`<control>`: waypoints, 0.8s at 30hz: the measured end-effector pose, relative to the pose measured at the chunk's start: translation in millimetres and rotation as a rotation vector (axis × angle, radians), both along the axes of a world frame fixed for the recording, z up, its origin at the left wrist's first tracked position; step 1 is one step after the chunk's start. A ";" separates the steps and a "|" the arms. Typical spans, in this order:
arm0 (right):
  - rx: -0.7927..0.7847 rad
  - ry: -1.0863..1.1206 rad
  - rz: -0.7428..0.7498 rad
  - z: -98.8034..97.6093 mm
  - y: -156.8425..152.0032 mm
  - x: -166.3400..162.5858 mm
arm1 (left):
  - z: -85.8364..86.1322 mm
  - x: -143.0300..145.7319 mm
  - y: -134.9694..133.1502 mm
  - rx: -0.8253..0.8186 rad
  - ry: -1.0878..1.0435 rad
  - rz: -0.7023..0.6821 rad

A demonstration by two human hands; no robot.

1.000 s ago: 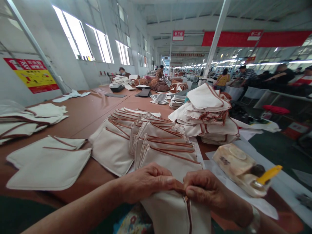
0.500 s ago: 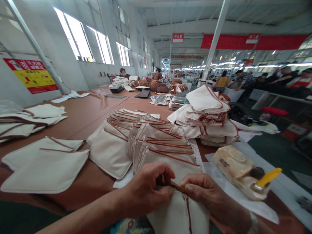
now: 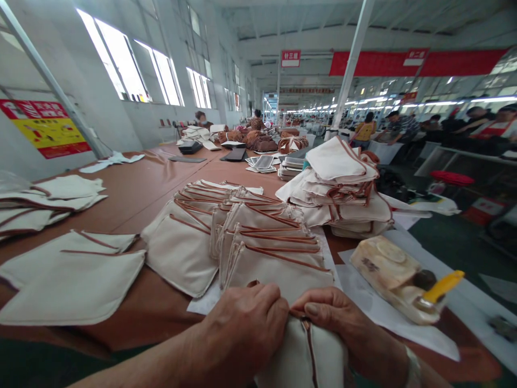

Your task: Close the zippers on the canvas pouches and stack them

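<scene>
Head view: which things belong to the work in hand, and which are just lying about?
In hand: pouch, gripped at its brown-trimmed edge by left hand and right hand.
Lying about: row of pouches, tall stack, flat pieces, yellow-handled tool.

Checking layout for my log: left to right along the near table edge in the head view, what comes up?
Flat cream pouches → left hand → right hand, both pinching the held pouch → pale block → yellow-handled tool.
</scene>
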State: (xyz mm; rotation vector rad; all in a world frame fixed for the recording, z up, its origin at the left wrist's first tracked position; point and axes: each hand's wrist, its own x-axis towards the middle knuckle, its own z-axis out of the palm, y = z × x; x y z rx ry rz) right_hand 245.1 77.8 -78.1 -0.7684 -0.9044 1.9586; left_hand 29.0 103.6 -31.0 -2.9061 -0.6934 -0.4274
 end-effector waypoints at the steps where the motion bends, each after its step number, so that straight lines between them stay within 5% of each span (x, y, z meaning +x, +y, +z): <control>1: -0.010 0.011 -0.001 -0.7 -0.1 -0.6 | 0.5 2.4 -1.3 0.024 0.041 0.003; 8: 0.020 0.006 0.062 -0.3 -1.8 -0.3 | 11.4 14.2 -6.3 0.039 0.192 0.040; 13: 0.423 -0.407 0.152 8.9 1.7 14.1 | 7.0 6.0 1.1 -0.046 0.037 -0.010; 20: 0.448 -0.469 0.180 6.4 5.8 22.3 | 11.5 0.4 11.4 -0.549 -0.227 -0.149; 24: 0.503 -0.452 0.181 3.9 7.8 22.2 | 19.3 2.7 15.7 -0.911 -0.239 -0.009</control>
